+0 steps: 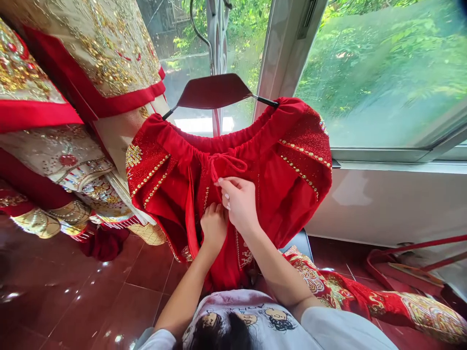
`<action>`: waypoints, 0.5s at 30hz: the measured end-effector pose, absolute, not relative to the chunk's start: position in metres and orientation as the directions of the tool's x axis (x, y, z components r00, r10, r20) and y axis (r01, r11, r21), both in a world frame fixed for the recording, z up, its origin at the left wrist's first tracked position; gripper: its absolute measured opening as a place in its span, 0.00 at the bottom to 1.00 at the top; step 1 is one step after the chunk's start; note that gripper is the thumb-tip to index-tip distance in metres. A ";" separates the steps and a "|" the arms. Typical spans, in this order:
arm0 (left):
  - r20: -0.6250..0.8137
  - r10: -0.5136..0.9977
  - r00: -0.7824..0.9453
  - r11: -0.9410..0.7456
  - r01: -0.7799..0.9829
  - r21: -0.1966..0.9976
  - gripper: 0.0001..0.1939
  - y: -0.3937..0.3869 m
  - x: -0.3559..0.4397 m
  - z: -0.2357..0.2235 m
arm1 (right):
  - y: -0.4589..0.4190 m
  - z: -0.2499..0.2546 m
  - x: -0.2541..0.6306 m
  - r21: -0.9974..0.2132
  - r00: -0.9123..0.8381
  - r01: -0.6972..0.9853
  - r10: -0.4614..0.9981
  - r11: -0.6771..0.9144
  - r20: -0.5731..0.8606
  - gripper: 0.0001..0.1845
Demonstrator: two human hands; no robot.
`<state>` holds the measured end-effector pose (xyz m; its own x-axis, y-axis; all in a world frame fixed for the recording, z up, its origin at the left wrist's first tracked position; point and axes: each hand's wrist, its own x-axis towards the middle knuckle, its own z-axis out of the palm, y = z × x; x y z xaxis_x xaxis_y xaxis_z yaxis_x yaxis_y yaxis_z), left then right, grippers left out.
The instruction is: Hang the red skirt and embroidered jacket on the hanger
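A red skirt (280,170) with a gathered waist, gold studs and sparkling panels hangs in front of me from a hanger (215,91) with a dark red middle piece and black ends. At the front of its waistband, a red drawstring (233,163) is looped like a bow. My right hand (241,201) pinches the drawstring just under the loop, between thumb and fingertips. Lower and to the left, my left hand (214,223) is closed against the skirt's front, close to the right one. What its fingers hold is hidden.
Embroidered cream and red garments (124,53) hang at the left. Behind the hanger are a metal stand (218,39) and windows (383,73). Red and gold patterned fabric (335,289) lies at my right. A red metal frame (375,272) stands on the tiled floor (98,301).
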<state>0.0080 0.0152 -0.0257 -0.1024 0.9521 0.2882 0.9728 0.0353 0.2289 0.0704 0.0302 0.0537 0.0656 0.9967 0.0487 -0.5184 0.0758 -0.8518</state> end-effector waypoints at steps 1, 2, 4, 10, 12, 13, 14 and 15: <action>0.277 0.956 -0.099 0.031 0.970 0.239 0.12 0.014 0.007 -0.024 | 0.031 0.056 0.071 -0.861 0.075 -0.496 0.994 0.111 0.084 0.11; 0.269 0.958 -0.094 0.023 0.966 0.257 0.12 0.012 0.006 -0.021 | 0.032 0.056 0.072 -0.872 0.080 -0.471 0.991 0.131 0.105 0.11; 0.271 0.958 -0.092 0.004 0.952 0.307 0.10 0.009 0.002 -0.015 | 0.033 0.052 0.073 -0.894 0.072 -0.427 0.990 0.139 0.119 0.12; 0.431 0.883 -0.187 0.036 0.942 0.334 0.11 0.018 0.001 0.016 | 0.025 0.051 0.079 -0.915 0.016 -0.375 0.989 0.145 0.150 0.13; 0.404 0.901 -0.157 0.035 0.956 0.293 0.13 0.026 0.004 0.025 | 0.024 0.055 0.079 -0.904 -0.023 -0.418 0.993 0.095 0.116 0.12; 0.381 0.914 -0.138 0.031 0.961 0.274 0.14 0.030 0.006 0.027 | 0.024 0.058 0.079 -0.890 -0.046 -0.453 0.995 0.060 0.090 0.12; 0.367 0.923 -0.118 0.020 0.965 0.261 0.14 0.032 0.007 0.029 | 0.025 0.059 0.079 -0.869 -0.058 -0.493 0.996 0.030 0.068 0.12; 0.366 0.925 -0.101 0.005 0.967 0.254 0.14 0.033 0.007 0.029 | 0.026 0.062 0.078 -0.845 -0.057 -0.535 0.997 0.013 0.051 0.12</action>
